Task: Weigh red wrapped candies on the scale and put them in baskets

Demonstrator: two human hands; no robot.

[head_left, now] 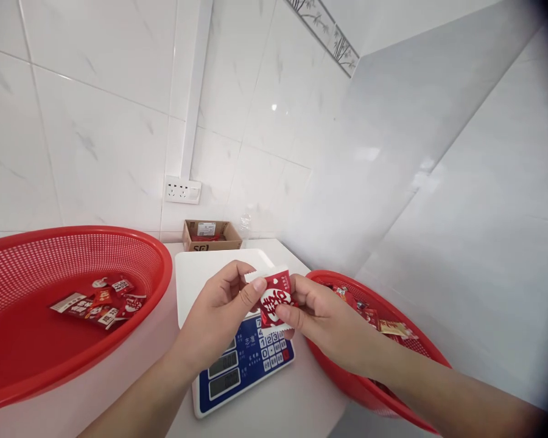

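A small red and white snack packet (274,299) with serrated ends is held up over a digital scale (210,389). My left hand (226,307) pinches its upper left corner between thumb and fingers. On the packet's right side, my right hand (322,313) grips with the thumb across the front. Behind and below both hands, the scale's white pan (192,274) and blue keypad panel partly show. The packet and hands cover some of the keys and part of the pan.
To the left stands a red mesh basket (163,267) with several snack packets (103,301). Another red basket (420,353) at the right holds many packets. A cardboard box (217,246) and a clear plastic bottle (245,225) stand by the tiled wall, beneath a socket (182,190).
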